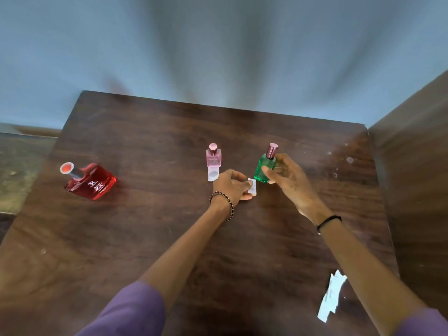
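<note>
Green bottle point(263, 171) upright on table point(145, 141), gripped by right hand point(287, 177). Left hand point(231, 184) just beside, pinching white paper strip point(252, 186).

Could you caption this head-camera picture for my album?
Right hand grips green bottle, left hand pinches white strip on wooden table.

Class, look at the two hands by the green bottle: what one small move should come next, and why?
Probably the left hand lays its white slip flat before the green bottle, which the right hand grips. The pink bottle already has a flat slip lying in front of it.
</note>
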